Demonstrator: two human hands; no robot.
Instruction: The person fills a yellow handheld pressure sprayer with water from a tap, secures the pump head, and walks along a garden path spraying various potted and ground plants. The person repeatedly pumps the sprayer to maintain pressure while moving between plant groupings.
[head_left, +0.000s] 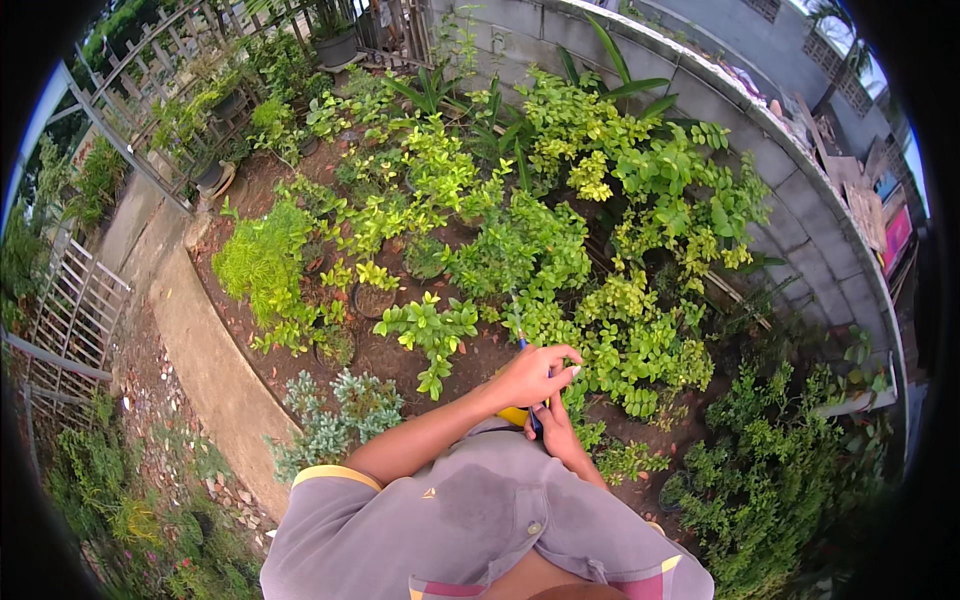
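Note:
In front of my grey shirt, my right hand (556, 429) is closed around the dark blue handle of a blue hand tool (535, 421). My left hand (529, 376) lies over the front of the same tool, fingers bent to the right; its grip is partly hidden. Beyond my left knuckles the tool's blue tip shows, with a thin pale streak ahead of it; whether this is metal or spray I cannot tell. Something yellow (513, 415) shows under my left wrist, mostly covered. Just ahead stands a leafy green shrub (525, 247).
Several potted plants, including a black pot (373, 300), stand on brown soil. A concrete path edge (202, 352) runs along the left, near a metal gate (75, 315). A grey block wall (810, 247) curves around the right. A blue-green conifer (360, 409) grows beside my left elbow.

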